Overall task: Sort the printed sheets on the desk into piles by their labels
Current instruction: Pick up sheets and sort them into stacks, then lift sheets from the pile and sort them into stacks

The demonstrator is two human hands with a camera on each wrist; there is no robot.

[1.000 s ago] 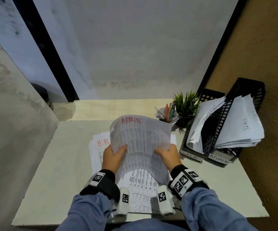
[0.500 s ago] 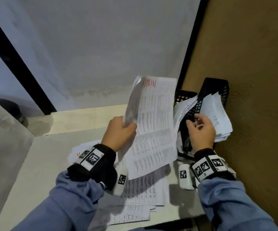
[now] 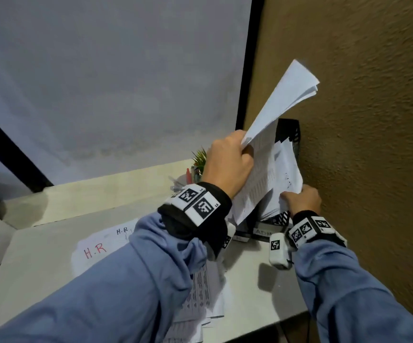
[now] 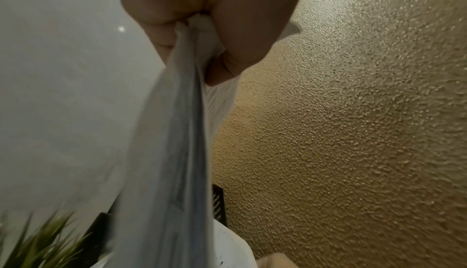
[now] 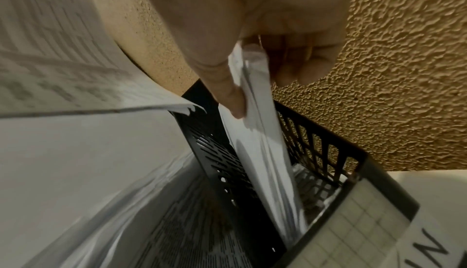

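My left hand (image 3: 246, 154) grips a printed sheet (image 3: 282, 102), raised and bent, above the black file tray (image 3: 290, 131). Its label faces away from me. In the left wrist view the fingers (image 4: 242, 58) curl round the sheet's (image 4: 174, 142) edge. My right hand (image 3: 287, 197) pinches the stack of sheets (image 3: 285, 169) standing in the tray's right compartment, labelled ADMIN (image 3: 262, 231). The right wrist view has thumb and fingers (image 5: 227, 84) clamping that stack (image 5: 262, 152) inside the tray (image 5: 326, 152). Sheets marked H.R (image 3: 94, 251) lie on the desk, partly under my left arm.
A small green plant (image 3: 200, 157) and a cup of pens (image 3: 191, 175) stand left of the tray. The textured brown wall (image 3: 361, 144) is right behind the tray. A white panel closes off the back of the desk (image 3: 39, 256).
My left hand carried the ADMIN sheet from the middle of the desk up and right to the tray. My right hand let go of it and took hold of the stack in the tray.
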